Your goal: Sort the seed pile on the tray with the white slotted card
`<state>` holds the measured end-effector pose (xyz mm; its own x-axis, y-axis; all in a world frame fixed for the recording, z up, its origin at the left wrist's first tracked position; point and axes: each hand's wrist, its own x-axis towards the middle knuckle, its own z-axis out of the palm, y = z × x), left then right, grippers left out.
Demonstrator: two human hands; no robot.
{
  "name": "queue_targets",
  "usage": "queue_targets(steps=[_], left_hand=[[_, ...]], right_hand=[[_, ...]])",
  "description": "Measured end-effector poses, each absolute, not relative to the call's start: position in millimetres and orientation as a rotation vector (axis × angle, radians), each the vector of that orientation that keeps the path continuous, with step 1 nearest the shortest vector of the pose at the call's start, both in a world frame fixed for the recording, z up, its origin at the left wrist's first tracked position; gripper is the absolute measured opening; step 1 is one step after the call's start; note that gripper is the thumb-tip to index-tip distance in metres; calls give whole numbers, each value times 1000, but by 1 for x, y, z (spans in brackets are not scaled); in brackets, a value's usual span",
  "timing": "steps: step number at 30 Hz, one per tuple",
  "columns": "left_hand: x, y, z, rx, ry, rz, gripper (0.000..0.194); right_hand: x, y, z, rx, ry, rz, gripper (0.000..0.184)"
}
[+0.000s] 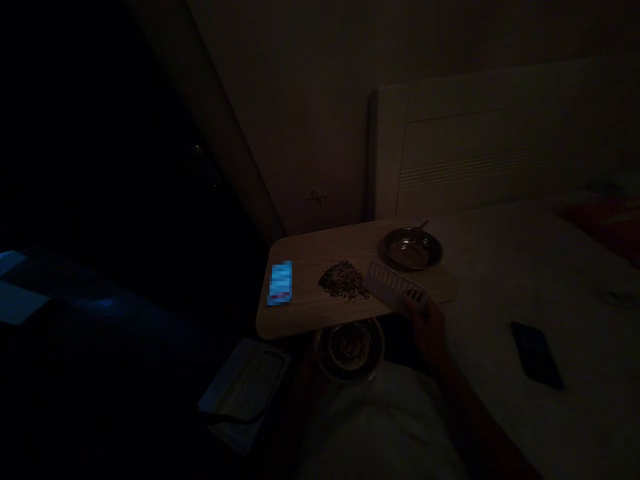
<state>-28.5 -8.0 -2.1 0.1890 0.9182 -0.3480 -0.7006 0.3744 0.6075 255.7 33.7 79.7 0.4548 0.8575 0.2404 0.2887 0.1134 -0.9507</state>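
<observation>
The right hand (426, 325) is closed around the near end of a flat, ribbed white card (395, 285), its fingers clamped on the edge while the far end lies on the small wooden table (300, 313), angled toward a loose heap of dark seeds (344, 280) just left of it. The card's leading edge sits almost touching the heap, so the work appears to be at the gathering stage: sorting or sweeping the grains across the tabletop. A steel bowl (350, 348) sits just below the table's near edge, directly under the heap; the left hand (311, 365) is a dim shape at that bowl's left rim, and whether it grips the bowl or merely rests there cannot be made out in the low light. Judged from this layout, the next move calls for a low, steady sweep with the card kept flat to the wood, so the grains slide toward the edge without scattering. A second steel bowl (413, 248), with a handle showing at its rim, stands at the table's far right corner, beyond the card. A lit phone (280, 282) glows at the table's left side, well apart from the heap. A dark phone (536, 355) lies on the bed, right of the table, and a pale tray (245, 380) rests below the table's left corner.
</observation>
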Motion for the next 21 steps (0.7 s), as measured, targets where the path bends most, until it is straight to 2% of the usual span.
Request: queue_targets(steps=[4,9,15,21], left_hand=[[-26,-8,10,343,795,1165,35],[-21,-11,20,365,774,1248,42],[-22,-11,20,322,878,1214,30],[-9,-13,47,374,714,1209,42]], right_hand=[[259,34,80,-1450,-1061,540,39],[264,35,82,-1453,-1033,513,41],[265,35,79,-1484,-993,504,43],[263,33,81,-1501,-1032,510,42]])
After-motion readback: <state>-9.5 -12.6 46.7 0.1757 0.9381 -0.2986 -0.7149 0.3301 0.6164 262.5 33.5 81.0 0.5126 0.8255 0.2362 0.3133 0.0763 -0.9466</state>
